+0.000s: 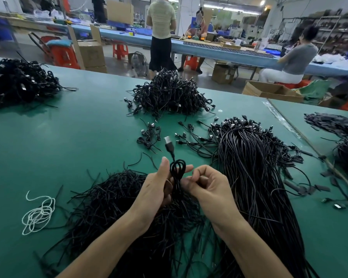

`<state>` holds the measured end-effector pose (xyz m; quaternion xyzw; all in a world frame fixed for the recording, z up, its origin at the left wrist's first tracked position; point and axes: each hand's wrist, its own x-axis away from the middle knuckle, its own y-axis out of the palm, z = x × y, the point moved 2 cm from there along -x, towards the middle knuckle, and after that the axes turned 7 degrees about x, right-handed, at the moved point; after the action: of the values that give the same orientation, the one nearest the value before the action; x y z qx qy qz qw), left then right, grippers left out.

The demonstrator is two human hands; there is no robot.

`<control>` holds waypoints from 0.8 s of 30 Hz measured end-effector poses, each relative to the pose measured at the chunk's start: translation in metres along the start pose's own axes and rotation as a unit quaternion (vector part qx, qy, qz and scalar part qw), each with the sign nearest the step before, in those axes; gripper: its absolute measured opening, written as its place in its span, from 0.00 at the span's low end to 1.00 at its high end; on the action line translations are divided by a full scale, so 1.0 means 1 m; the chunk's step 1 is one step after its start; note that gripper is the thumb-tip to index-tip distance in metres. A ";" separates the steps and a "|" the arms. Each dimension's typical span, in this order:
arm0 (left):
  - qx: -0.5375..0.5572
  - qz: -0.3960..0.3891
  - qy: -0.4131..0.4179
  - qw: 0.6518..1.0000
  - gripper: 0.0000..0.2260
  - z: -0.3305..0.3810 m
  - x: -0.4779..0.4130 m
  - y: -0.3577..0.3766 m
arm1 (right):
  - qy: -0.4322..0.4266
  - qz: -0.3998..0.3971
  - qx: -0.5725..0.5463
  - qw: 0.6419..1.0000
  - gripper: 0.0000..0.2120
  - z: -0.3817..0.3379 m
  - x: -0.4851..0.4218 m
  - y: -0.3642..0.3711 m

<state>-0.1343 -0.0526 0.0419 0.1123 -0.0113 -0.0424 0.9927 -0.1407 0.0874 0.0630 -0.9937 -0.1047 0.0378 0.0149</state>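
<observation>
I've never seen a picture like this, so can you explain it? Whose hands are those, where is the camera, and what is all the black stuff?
There is no machine here. A person wears a camera on the head, so you look down at that person's own hands. The left hand holds a black cable folded into loops, its plug sticking up. The right hand pinches the same cable with curled fingers. Below is a green table. On it lie a long bundle of cables on the right, a heap of coiled cables farther back, a pile of thin black strips under the hands, and a white cord on the left.
</observation>
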 end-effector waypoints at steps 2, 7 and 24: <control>0.001 -0.001 0.016 1.000 0.31 -0.001 0.002 -0.004 | 0.024 0.003 -0.030 0.999 0.13 0.003 -0.001 -0.001; 0.015 -0.030 0.088 0.996 0.19 -0.004 0.006 -0.006 | 0.071 0.043 -0.038 0.996 0.15 0.018 -0.005 -0.003; 0.133 0.048 -0.058 0.988 0.13 -0.015 -0.011 0.000 | -0.032 0.050 0.046 0.997 0.16 0.020 -0.012 -0.002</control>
<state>-0.1444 -0.0485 0.0274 0.2401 -0.0799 0.0010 0.9674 -0.1542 0.0871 0.0437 -0.9942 -0.0539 0.0746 0.0555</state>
